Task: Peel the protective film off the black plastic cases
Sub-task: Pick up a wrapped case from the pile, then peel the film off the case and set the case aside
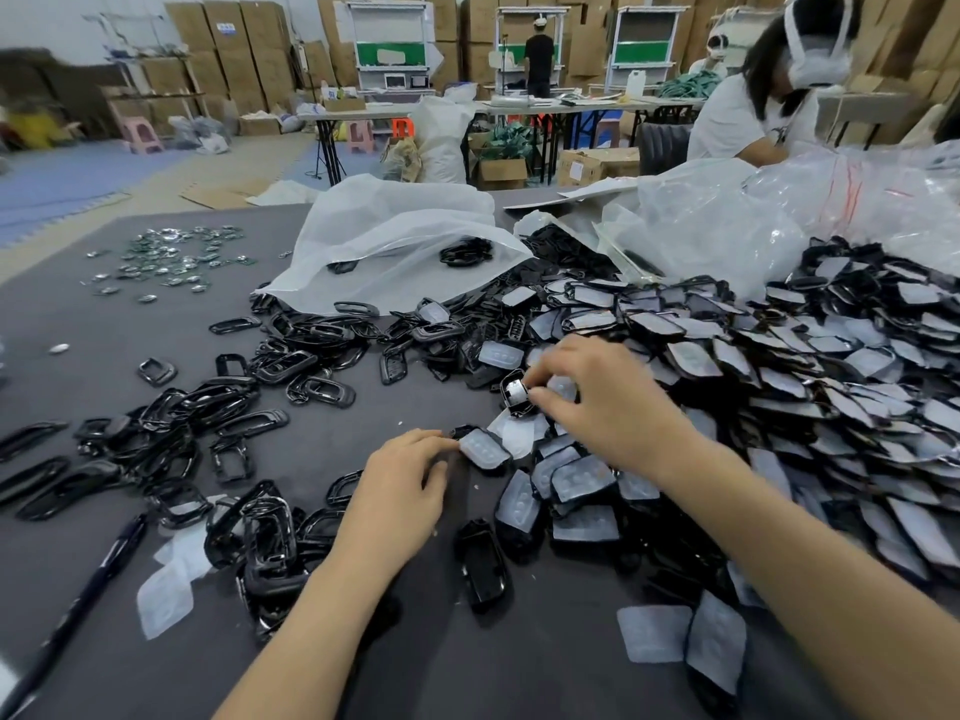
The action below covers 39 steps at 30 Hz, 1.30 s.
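Observation:
A big heap of black plastic cases, most with whitish protective film on top, covers the right half of the grey table. My right hand pinches one small black case between thumb and fingertips, just above the heap's near edge. My left hand lies on the table with its fingertips touching a film-covered case. A bare black case lies in front of me. Loose peeled film pieces lie at the near left.
Black frame-shaped parts are scattered over the left and middle. White plastic bags and clear bags lie at the back. Small metal pieces sit far left. A dark pen lies near left. Another person sits at the far right.

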Tool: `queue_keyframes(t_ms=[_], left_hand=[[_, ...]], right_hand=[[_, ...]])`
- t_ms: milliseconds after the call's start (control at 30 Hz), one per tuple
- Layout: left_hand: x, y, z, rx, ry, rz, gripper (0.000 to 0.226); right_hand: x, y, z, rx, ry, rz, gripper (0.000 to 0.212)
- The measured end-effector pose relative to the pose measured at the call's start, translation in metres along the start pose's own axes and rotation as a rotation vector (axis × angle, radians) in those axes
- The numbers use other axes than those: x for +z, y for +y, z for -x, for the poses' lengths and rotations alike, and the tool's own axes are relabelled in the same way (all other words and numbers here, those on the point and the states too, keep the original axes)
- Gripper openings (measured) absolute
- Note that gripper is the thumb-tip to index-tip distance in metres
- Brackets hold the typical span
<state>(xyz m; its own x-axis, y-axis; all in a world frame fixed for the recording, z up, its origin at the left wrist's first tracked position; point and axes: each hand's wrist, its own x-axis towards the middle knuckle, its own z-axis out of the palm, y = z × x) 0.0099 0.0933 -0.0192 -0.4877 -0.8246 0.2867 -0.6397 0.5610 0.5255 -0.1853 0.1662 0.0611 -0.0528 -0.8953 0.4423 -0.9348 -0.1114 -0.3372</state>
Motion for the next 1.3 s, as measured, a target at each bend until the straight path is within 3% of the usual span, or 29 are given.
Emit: queue_keyframes(t_ms=[133, 300, 467, 567, 667, 800, 867, 967, 1100, 1200, 1300], left_hand=[[-0.021, -0.019, -0.006, -0.128, 0.231, -0.28, 0.043], [-0.036, -0.047, -0.008, -0.417, 0.142, -0.349, 0.058], [-0.028, -0.054, -0.033, -0.375, 0.018, -0.427, 0.06], [-0.035, -0.059, -0.057, -0.35, -0.075, -0.531, 0.049], [-0.046, -0.062, -0.071, -0.27, -0.051, -0.691, 0.031], [-0.048, -0.053, -0.06, -0.187, -0.02, -0.776, 0.03], [-0.044, -0.036, -0.047, -0.161, 0.089, -0.546, 0.024], [-0.037, 0.013, -0.019, -0.16, 0.308, 0.124, 0.014], [-0.011, 0.067, 0.019, -0.14, 0.22, 0.599, 0.02], [0.004, 0.073, 0.031, -0.122, 0.228, 0.703, 0.026], [0.01, 0.067, 0.03, -0.148, 0.273, 0.715, 0.033]], right_hand=[[0.047, -0.022, 0.01, -0.036, -0.193, -0.062, 0.019], [0.062, -0.023, 0.024, -0.074, -0.199, -0.078, 0.018], [0.055, -0.015, 0.035, -0.144, -0.222, -0.091, 0.019], [0.051, -0.011, 0.033, -0.144, -0.193, -0.129, 0.016], [0.044, -0.006, 0.03, -0.108, -0.098, -0.157, 0.009], [0.034, 0.003, 0.026, -0.026, 0.016, -0.217, 0.009], [0.03, 0.005, 0.026, 0.007, 0.03, -0.264, 0.011], [0.022, 0.007, 0.027, 0.085, 0.072, -0.334, 0.015], [0.002, 0.013, 0.048, 0.145, 0.172, -0.29, 0.011], [-0.02, 0.018, 0.079, 0.147, 0.081, -0.129, 0.004], [-0.036, 0.017, 0.107, 0.239, -0.186, 0.03, 0.007]])
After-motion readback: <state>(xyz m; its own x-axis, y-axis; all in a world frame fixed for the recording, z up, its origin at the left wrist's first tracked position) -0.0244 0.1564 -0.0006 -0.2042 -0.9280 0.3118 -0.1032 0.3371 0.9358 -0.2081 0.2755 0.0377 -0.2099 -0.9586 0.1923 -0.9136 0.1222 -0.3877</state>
